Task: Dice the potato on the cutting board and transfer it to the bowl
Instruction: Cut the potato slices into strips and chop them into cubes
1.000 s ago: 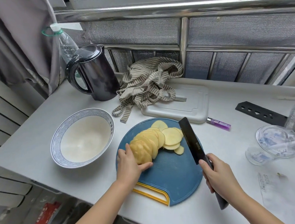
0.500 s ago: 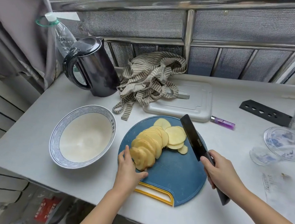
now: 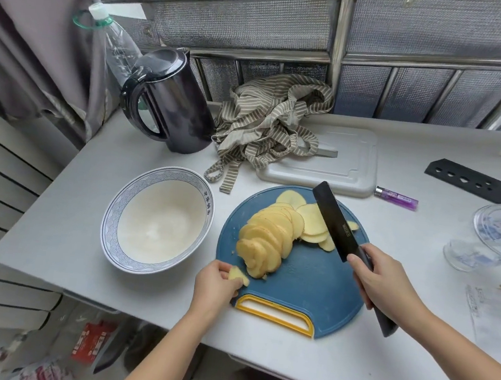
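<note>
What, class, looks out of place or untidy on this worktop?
The striped cloth lies crumpled in a heap, partly draped over the white board. A purple lighter lies beside that board, odd among kitchen things. Nothing looks spilled.

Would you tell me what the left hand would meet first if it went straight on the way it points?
Probably the near end of the fanned slices on the board: the left hand, pinching a small potato piece, points forward-right at them. Its height above the board is unclear.
</note>
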`<state>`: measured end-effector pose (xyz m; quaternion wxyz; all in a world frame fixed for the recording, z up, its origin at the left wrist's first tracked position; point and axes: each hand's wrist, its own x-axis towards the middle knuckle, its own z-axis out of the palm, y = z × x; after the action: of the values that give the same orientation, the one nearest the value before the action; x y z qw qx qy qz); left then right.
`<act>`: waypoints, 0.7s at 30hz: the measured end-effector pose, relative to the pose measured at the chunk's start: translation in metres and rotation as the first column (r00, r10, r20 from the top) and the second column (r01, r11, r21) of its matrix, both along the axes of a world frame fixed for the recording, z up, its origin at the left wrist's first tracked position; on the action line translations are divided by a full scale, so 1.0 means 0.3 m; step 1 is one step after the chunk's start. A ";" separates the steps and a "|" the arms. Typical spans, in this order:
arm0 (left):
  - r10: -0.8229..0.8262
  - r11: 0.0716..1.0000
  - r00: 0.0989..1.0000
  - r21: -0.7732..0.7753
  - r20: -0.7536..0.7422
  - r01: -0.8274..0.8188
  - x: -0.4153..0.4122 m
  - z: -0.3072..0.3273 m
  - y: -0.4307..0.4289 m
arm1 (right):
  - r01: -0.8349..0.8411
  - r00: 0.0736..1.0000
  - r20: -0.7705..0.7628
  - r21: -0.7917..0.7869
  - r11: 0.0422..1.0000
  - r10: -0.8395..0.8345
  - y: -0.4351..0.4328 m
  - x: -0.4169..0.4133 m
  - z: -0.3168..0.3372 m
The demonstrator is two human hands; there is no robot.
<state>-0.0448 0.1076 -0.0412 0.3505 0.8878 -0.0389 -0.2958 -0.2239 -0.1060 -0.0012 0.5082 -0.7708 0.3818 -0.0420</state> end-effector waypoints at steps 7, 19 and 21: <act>0.008 0.992 0.980 -0.128 0.198 0.018 0.018 0.034 -0.087 | 0.026 1.000 0.014 -0.002 1.000 -0.026 0.021 0.012 0.004; -0.414 0.900 0.739 0.115 0.531 0.421 0.054 0.026 -0.159 | 0.103 0.995 0.004 -0.029 0.994 -0.103 -0.008 0.008 0.010; -0.576 0.810 0.656 0.237 0.488 0.536 0.075 0.038 -0.236 | 0.113 0.994 -0.009 -0.047 0.992 -0.113 -0.014 0.006 0.013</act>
<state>-0.0223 0.0368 -0.0298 0.1853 0.8908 -0.3945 -0.1284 -0.2220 -0.1103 0.0027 0.4847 -0.7598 0.4268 -0.0752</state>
